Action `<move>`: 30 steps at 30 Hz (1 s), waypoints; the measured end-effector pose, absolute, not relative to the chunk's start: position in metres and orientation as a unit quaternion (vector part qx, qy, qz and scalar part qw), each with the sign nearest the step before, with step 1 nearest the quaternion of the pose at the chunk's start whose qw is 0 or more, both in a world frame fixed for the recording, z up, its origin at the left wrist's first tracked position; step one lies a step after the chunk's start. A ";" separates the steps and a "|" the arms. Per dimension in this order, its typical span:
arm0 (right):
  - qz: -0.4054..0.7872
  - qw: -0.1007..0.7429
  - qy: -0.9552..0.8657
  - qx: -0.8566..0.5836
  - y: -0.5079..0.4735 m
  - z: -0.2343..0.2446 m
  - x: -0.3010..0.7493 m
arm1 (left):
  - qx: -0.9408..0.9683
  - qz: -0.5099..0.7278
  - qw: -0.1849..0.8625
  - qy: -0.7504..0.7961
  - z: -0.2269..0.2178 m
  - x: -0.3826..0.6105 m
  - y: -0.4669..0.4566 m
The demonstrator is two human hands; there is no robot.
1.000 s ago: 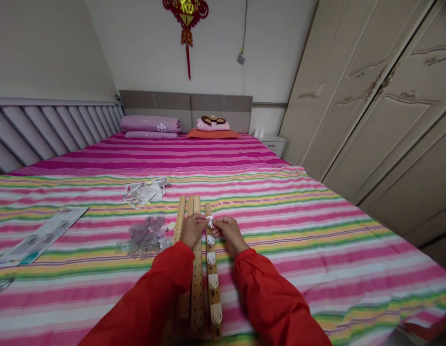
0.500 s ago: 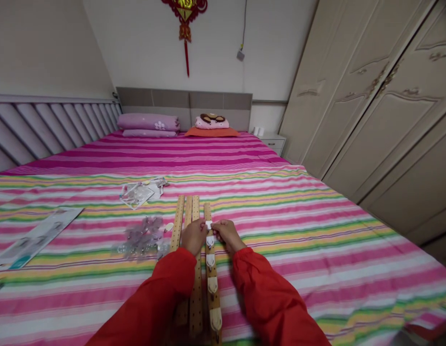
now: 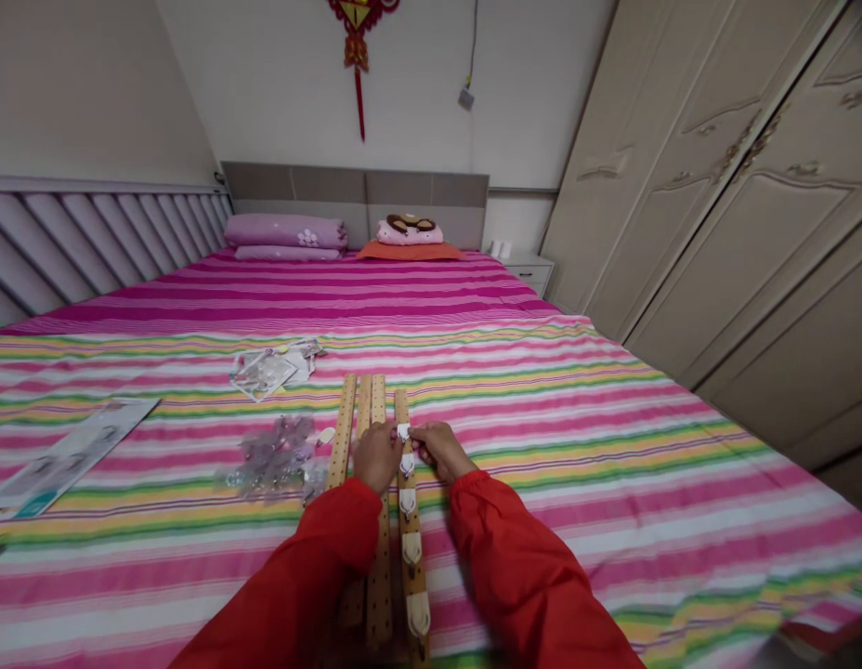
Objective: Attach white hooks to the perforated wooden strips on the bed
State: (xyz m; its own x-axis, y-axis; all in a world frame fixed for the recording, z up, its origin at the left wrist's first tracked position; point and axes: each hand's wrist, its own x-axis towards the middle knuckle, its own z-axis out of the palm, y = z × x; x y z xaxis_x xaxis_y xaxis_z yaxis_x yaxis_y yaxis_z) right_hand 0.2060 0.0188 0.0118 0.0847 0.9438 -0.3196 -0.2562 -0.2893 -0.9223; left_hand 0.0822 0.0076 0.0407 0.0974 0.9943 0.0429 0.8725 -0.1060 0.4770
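A wooden strip with holes (image 3: 401,403) lies lengthwise on the bed, carrying a row of several white and cream hooks (image 3: 412,548). Near its far end is a small white hook (image 3: 403,432), pinched from both sides. My left hand (image 3: 376,455) closes on its left edge, resting over the neighbouring strips. From the right, my right hand (image 3: 440,448) grips its other edge between thumb and forefinger. To the left, three more perforated wooden strips (image 3: 345,418) lie side by side, partly covered by my left hand and sleeve.
Left of the strips lies a heap of clear plastic-wrapped pieces (image 3: 274,455), with a small cream oval piece (image 3: 326,436) beside it. Opened packaging (image 3: 274,369) sits farther back. A long flat package (image 3: 75,455) is at far left. Striped bedding (image 3: 577,437) surrounds everything.
The view has tilted slightly. Both hands stay at the far white hook, with only small finger movements; the strips and heaps keep their places.
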 end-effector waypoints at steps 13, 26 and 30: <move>0.604 0.491 -0.321 -0.540 0.021 0.010 0.207 | 0.752 0.150 0.087 0.636 0.038 0.083 0.001; 0.588 0.498 -0.323 -0.550 0.021 0.008 0.204 | 0.797 0.088 0.021 0.598 0.045 0.085 -0.006; 0.576 0.510 -0.325 -0.550 0.021 0.005 0.202 | 0.816 0.065 -0.010 0.574 0.045 0.084 -0.006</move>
State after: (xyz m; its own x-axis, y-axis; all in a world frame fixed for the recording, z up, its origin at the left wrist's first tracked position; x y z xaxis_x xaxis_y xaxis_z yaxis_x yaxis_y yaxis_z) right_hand 0.2019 0.0208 0.0050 0.1253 0.9450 -0.3021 -0.2316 -0.2682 -0.9351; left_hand 0.0842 -0.0062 0.0453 0.3317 0.9360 0.1174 0.9387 -0.3399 0.0574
